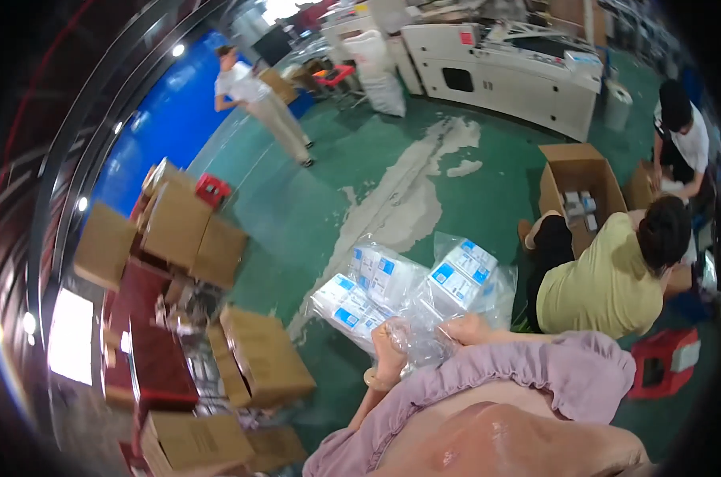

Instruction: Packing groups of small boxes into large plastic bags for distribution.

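Note:
Several white boxes with blue panels are packed in clear plastic bags in front of me. One bag of boxes (348,306) lies to the left, with more boxes (388,274) behind it. Another bagged stack (462,274) sits to the right. My left hand (390,350), with a pale bangle at the wrist, is closed on crumpled clear plastic below the left boxes. My right hand (468,328) is closed on the plastic just under the right stack. Folds of the film partly cover the fingers of both hands.
Open brown cartons (269,358) and a red table (157,362) stand left. A seated co-worker in yellow-green (599,282) is close on my right, beside an open carton (583,179) and a red stool (664,366). Another person (253,91) stands far left; a large machine (495,71) is behind.

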The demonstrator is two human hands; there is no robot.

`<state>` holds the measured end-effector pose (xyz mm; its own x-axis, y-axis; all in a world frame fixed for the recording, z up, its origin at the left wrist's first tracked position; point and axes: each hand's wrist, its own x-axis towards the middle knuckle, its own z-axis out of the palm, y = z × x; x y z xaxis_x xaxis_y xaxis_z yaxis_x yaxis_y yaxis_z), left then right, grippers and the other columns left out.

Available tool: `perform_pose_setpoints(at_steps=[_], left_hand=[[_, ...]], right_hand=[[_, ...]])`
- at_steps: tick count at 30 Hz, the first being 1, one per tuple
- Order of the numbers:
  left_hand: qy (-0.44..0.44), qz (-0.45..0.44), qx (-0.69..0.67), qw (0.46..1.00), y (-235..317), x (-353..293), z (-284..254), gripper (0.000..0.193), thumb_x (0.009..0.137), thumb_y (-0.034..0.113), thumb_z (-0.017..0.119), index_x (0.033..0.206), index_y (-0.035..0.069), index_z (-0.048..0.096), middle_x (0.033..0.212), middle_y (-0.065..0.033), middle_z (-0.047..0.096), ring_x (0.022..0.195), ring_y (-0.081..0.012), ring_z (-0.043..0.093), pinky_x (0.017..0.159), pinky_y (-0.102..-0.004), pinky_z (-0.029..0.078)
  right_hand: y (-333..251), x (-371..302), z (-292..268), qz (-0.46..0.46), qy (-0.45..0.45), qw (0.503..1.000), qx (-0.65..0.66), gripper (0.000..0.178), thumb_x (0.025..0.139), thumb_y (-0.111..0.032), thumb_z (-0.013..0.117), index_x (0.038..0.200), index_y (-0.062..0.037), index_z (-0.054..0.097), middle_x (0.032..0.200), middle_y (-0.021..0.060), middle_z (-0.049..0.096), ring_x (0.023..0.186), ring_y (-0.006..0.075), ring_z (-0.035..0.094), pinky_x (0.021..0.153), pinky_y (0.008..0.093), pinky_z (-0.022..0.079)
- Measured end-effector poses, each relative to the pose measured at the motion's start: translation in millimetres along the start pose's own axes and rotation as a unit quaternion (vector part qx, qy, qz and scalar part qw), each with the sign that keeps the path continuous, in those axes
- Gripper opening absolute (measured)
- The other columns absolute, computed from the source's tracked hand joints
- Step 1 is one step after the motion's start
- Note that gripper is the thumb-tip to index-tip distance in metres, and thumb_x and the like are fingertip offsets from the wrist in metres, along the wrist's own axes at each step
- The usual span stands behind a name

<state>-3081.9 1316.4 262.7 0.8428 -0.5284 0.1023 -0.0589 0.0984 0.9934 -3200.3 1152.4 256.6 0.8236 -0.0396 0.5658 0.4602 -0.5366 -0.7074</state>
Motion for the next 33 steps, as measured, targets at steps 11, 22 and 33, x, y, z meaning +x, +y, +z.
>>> perform_pose_setpoints(at_steps=[11, 22, 33], left_hand=[[-0.183, -0.088, 0.01, 0.979, -42.3, 353.7, 89.8, 0.013, 0.074, 0.0, 0.052, 0.063, 0.002, 0.057, 0.061, 0.0005, 0.054, 0.058, -0.0057, 0.047, 0.051, -0.0219, 0.036], [-0.553, 0.092, -0.025, 0.827, 19.0, 681.0, 382.6, 0.022, 0.079, 0.017, 0.054, 0.063, 0.001, 0.056, 0.058, -0.0008, 0.051, 0.055, -0.0082, 0.046, 0.049, -0.024, 0.035], [-0.706, 0.199, -0.199, 0.65, 72.4, 882.9, 725.5, 0.009, 0.074, 0.011, 0.064, 0.067, 0.005, 0.061, 0.063, 0.0028, 0.055, 0.058, -0.0049, 0.047, 0.05, -0.0218, 0.038]], right_hand=[[206.2, 176.4, -118.7, 0.064, 0.133, 0.987, -0.059, 0.017, 0.073, -0.005, 0.06, 0.09, -0.0031, 0.059, 0.069, 0.0117, 0.057, 0.057, 0.0288, 0.057, 0.048, 0.0352, 0.044], [328.2, 312.8, -347.8, 0.111, 0.374, 0.829, -0.401, 0.028, 0.057, 0.002, 0.057, 0.084, -0.0006, 0.06, 0.059, 0.0094, 0.051, 0.047, 0.0239, 0.052, 0.042, 0.0333, 0.041], [461.6, 390.2, -624.3, 0.055, 0.416, 0.643, -0.641, 0.028, 0.058, 0.003, 0.055, 0.085, 0.0021, 0.059, 0.063, 0.0115, 0.054, 0.052, 0.0247, 0.055, 0.046, 0.0332, 0.043]])
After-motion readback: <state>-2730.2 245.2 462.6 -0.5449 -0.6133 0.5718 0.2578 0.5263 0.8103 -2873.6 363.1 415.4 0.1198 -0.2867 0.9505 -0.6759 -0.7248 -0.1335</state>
